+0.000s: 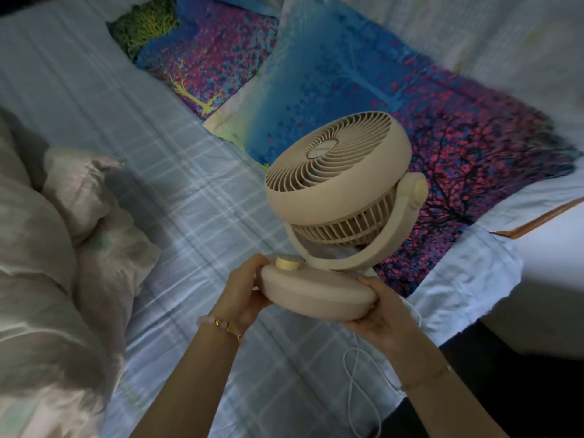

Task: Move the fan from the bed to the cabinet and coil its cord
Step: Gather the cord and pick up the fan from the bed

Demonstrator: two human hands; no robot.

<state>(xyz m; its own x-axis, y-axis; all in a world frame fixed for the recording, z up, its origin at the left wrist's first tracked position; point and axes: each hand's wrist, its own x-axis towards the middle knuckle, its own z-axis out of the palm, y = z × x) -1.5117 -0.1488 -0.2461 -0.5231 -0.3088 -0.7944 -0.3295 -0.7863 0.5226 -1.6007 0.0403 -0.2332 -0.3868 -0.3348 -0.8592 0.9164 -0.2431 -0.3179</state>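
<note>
A beige table fan [335,197] with a round grille and a disc base hangs in the air above the bed [177,197]. My left hand [243,295] grips the left edge of the base, beside the pale yellow knob. My right hand [379,314] holds the right edge and underside of the base. The fan's white cord [357,374] trails down from the base in loose loops over the sheet, between my forearms. No cabinet is in view.
The bed has a pale blue checked sheet. A rumpled whitish duvet [53,279] lies at the left. Colourful tree-print pillows [331,74] sit at the far side. The bed's edge and dark floor [521,374] are at the lower right.
</note>
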